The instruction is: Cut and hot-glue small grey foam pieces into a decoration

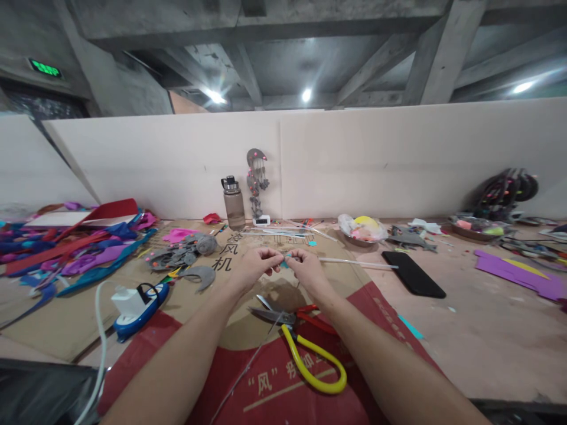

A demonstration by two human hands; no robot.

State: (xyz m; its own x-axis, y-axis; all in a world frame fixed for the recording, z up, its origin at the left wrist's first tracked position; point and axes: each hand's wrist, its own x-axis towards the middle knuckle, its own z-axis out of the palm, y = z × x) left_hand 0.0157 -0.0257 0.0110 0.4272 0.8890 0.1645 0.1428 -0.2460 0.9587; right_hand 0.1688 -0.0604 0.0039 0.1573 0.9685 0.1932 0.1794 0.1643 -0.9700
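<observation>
In the middle of the head view, my left hand (264,261) and my right hand (303,267) meet fingertip to fingertip above the cardboard. A small teal piece (286,260) shows between them, pinched from both sides; its exact kind is too small to make out. Just below my hands lie scissors with yellow handles (325,388), their blades spread. Red-handled pliers or cutters (312,316) lie partly under my right forearm. A translucent thin stick (358,261) extends to the right from behind my right hand; whether the hand touches it is unclear.
Printed cardboard (239,339) covers the table. On the left are a blue power strip (142,313) with a white cable, grey felt pieces (181,254) and colourful felt strips (88,248). A bottle (234,206) stands at the back. A black phone (414,274) lies right.
</observation>
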